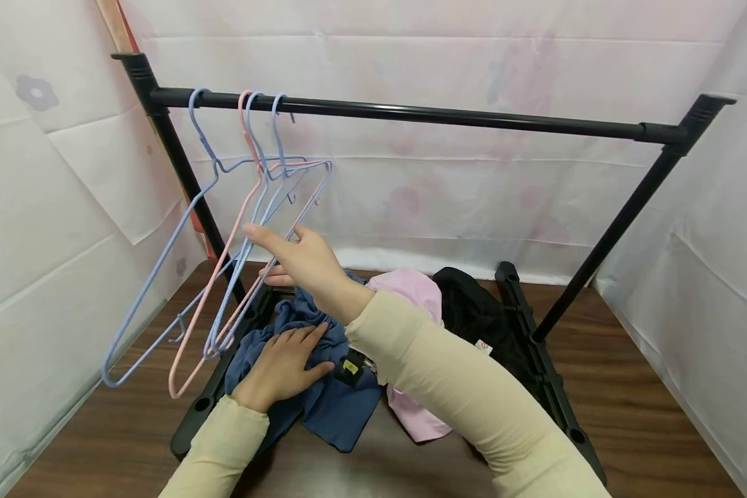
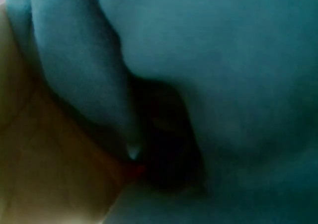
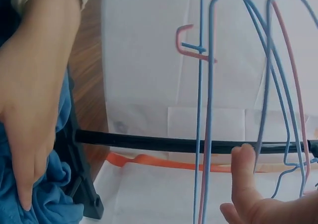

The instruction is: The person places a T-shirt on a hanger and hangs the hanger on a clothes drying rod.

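Blue and pink wire hangers hang by their hooks from the black rail [image 1: 411, 114], bunched at its left end. My right hand [image 1: 314, 266] reaches across to the nearest blue hanger [image 1: 279, 135], its thumb extended and fingers spread about the wire. In the right wrist view the thumb stands beside a blue wire, not curled round it. My left hand [image 1: 286, 363] lies with fairly straight fingers on a crumpled dark blue garment [image 1: 342, 418]. Close-up blue fabric [image 2: 238, 50] fills most of the dark, blurred left wrist view.
A pink garment [image 1: 411, 418] and a black garment [image 1: 473, 304] with a white label lie right of the blue one. The rack's black posts and feet [image 1: 573, 422] stand on both sides on a brown wood-grain surface [image 1: 647, 415]. White printed sheets [image 1: 473, 221] enclose the area.
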Available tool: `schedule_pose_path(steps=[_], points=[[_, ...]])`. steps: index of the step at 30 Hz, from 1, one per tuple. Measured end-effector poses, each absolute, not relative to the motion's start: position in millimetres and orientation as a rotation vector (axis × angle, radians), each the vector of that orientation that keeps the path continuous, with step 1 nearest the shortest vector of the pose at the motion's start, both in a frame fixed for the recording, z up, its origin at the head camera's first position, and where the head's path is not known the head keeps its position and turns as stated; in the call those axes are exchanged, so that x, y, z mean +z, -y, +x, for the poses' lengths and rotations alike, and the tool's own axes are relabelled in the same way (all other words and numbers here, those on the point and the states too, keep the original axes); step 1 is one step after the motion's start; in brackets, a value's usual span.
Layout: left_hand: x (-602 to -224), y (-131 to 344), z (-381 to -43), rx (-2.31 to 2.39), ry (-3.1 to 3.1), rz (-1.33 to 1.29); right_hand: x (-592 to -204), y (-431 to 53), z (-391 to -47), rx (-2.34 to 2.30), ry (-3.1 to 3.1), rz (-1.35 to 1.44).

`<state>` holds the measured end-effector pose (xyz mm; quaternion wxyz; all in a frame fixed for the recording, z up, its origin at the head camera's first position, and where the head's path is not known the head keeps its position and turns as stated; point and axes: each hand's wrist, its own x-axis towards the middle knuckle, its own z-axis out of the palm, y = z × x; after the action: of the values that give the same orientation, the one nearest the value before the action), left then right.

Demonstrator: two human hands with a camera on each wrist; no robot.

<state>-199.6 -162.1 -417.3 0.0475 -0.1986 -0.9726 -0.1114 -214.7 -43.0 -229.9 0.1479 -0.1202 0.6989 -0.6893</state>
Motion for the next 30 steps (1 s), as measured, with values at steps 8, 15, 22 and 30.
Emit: schedule_pose_path(steps=[8,15,22,30], points=[[-418,163,-200,-0.361,2.987,-0.577,-229,47,-220,-1.936,-2.109,-0.282],[-417,162,-199,-0.329,2.943,-0.601,-231,38,-224,-1.892,-2.159,-0.253],[-417,163,-201,-0.325,2.960,-0.593,-232,27,-227,-1.920,-2.094,-0.262],[-419,166,-201,-0.356,2.993,-0.565,-232,15,-225,-1.942,-2.119,-0.262]])
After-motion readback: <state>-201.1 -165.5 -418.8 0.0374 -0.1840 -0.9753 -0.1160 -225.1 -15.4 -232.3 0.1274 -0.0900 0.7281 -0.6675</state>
